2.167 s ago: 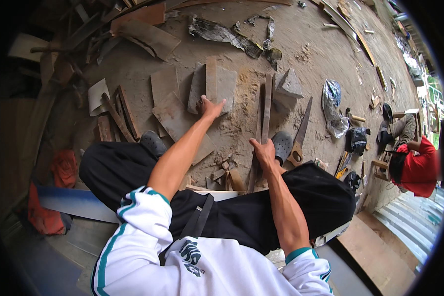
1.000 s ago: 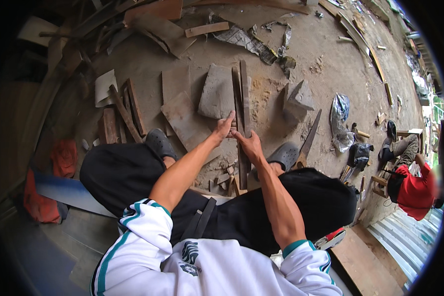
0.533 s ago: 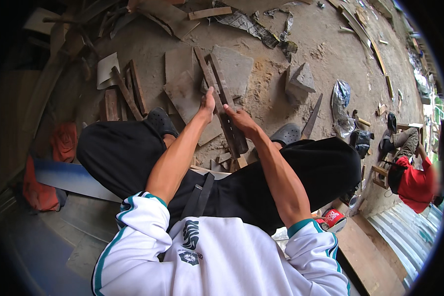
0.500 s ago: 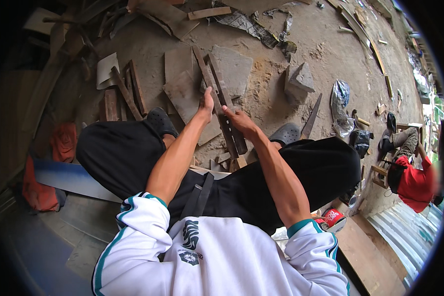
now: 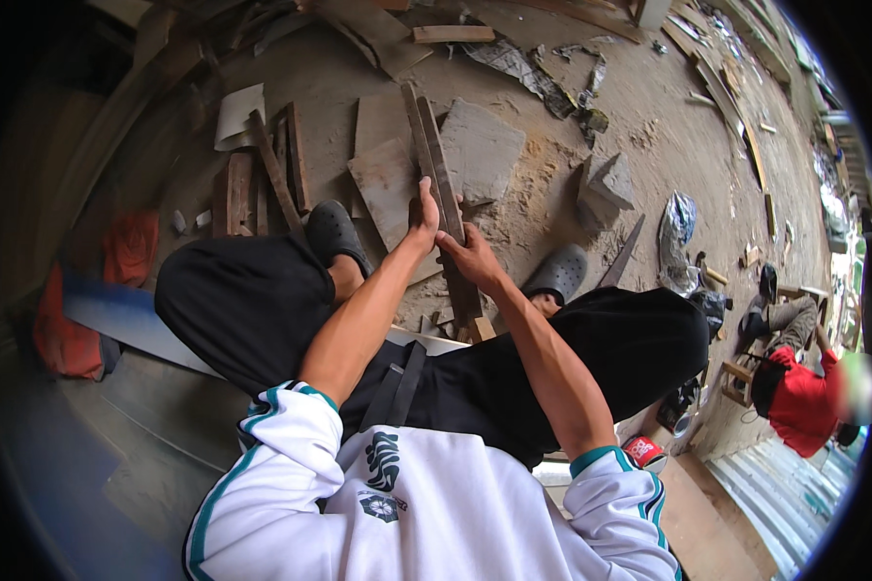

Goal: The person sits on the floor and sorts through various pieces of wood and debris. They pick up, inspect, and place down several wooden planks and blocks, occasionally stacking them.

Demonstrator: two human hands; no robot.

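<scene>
Strips (image 5: 440,160) slant above the floor (image 5: 693,145) between two grey shoes (image 5: 564,271), grasped by both the left hand (image 5: 424,221) and right hand (image 5: 471,256). A grey slab (image 5: 484,150) lies just right of them, brown boards (image 5: 382,179) left; farther right are a block (image 5: 610,189) and a saw (image 5: 624,250). The pair is long, narrow, straight-edged, dark brown wood, side by side.
</scene>
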